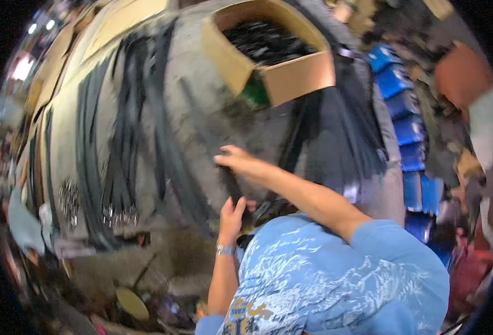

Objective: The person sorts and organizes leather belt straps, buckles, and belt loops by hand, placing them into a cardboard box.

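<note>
A black belt strap point(231, 185) runs between my two hands over the near part of the table. My left hand point(233, 216), with a metal watch on its wrist, is closed around the strap's lower end. Farther up, my right hand point(240, 162) grips the same strap, its thumb and fingers near the upper part. Past my right hand, a dark strap point(193, 106) lies blurred on the table. To the left, long bundles of black straps point(128, 117) lie side by side, with shiny metal buckles point(121, 215) at the near ends of some.
An open cardboard box point(299, 78) full of small black pieces stands at the far side of the table point(199, 53). More dark straps point(344, 134) lie to the right. Blue boxes point(405, 109) line the right side, beyond the table edge. A round yellowish seat point(132, 303) is at lower left.
</note>
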Motion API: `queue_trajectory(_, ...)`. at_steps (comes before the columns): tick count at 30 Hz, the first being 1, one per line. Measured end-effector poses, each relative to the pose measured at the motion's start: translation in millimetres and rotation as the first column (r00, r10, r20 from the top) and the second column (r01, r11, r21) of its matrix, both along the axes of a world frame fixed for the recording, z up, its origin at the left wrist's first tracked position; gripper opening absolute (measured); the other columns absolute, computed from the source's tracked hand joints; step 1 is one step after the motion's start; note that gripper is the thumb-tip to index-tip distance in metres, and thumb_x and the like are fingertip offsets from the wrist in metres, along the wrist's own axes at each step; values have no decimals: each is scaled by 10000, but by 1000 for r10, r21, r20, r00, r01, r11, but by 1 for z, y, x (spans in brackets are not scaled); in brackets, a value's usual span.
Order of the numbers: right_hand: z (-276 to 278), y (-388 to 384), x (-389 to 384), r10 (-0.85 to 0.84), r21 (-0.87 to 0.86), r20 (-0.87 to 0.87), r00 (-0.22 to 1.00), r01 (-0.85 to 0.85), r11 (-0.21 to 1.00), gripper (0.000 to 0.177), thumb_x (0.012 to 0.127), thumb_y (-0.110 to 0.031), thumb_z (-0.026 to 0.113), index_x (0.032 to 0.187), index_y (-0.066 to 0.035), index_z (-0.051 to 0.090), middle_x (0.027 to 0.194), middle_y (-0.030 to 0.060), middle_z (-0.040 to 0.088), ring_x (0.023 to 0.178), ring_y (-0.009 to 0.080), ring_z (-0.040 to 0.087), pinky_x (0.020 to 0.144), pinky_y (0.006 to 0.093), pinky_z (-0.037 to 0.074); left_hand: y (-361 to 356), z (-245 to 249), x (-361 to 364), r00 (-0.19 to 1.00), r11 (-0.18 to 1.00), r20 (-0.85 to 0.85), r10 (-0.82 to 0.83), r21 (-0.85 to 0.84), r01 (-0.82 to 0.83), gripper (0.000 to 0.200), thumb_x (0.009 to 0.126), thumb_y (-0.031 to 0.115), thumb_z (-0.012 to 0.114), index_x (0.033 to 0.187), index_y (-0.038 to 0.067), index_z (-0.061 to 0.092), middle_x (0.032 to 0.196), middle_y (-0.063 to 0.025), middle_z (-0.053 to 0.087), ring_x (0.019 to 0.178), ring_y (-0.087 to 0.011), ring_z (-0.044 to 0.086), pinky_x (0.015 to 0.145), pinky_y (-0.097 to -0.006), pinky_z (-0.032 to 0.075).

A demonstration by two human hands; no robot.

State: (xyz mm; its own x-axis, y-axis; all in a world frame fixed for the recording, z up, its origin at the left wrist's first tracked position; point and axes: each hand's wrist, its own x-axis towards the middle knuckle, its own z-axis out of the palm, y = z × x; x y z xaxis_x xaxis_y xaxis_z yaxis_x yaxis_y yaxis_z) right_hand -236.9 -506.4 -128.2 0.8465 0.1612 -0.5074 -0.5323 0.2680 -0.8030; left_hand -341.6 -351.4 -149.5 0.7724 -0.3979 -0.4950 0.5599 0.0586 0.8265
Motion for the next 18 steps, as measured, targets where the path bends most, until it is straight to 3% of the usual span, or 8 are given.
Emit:
queue_trajectory(2,19,-6,27,-38,105,15,999,36,994,663,908,-316,653,1377,62,377,1174,194,607,1086,254,585,904,374,487,-4,13,-8,994,994,60,-96,56,93,246,996,225,556,1088,-2,588,1025,-129,704,899,-176,658,833,-321,511)
queue_trajectory(4,65,-17,43,-80,167,216,973,44,985,533,907,-250,648,1289,67,456,1009,164,667,945,220,643,842,348,513,0,3,-18,972,976,116,-205,104,194,248,995,214,559,1088,-8,615,1047,-121,702,953,-179,650,867,-327,498)
queue_trajectory(6,112,-28,49,-176,179,283,943,129,976,386,908,-148,623,1208,69,513,919,138,686,840,197,665,789,319,527,8,-6,-28,950,936,74,-303,209,282,239,989,207,572,1071,-6,641,1051,-105,703,971,-169,640,880,-324,487)
queue_trajectory(9,152,-54,45,-184,228,519,835,72,971,320,913,-87,600,1191,57,536,955,151,686,862,188,663,793,322,529,7,-3,-35,954,920,-59,-295,251,300,227,978,197,592,1060,0,671,1046,-74,702,975,-147,624,883,-311,472)
queue_trajectory(13,186,-96,10,-208,178,532,821,131,975,357,891,-59,636,1205,39,498,976,154,687,884,189,670,805,310,536,16,9,-40,932,905,-17,-362,234,355,203,955,177,629,1067,16,684,986,-10,687,893,-99,589,810,-271,454)
queue_trajectory(14,196,-109,-1,-240,115,582,777,214,970,390,876,-36,646,1209,38,457,996,154,661,912,200,662,814,321,534,13,4,-41,923,905,47,-382,222,363,197,951,176,635,1064,23,685,966,-3,686,871,-90,588,787,-262,455)
queue_trajectory(16,224,-142,-28,-253,89,748,613,286,954,391,881,-1,616,1216,7,414,1051,148,638,949,195,649,836,324,532,16,2,-43,929,892,-7,-369,279,356,194,951,163,627,1081,27,675,918,3,677,830,-82,584,742,-257,456)
queue_trajectory(18,255,-180,-55,-369,155,806,462,437,886,425,883,5,622,1266,-7,436,1057,124,649,919,184,655,821,319,538,36,-18,-54,918,863,-42,-395,328,386,199,952,149,612,1100,24,660,876,5,665,794,-73,576,699,-255,454)
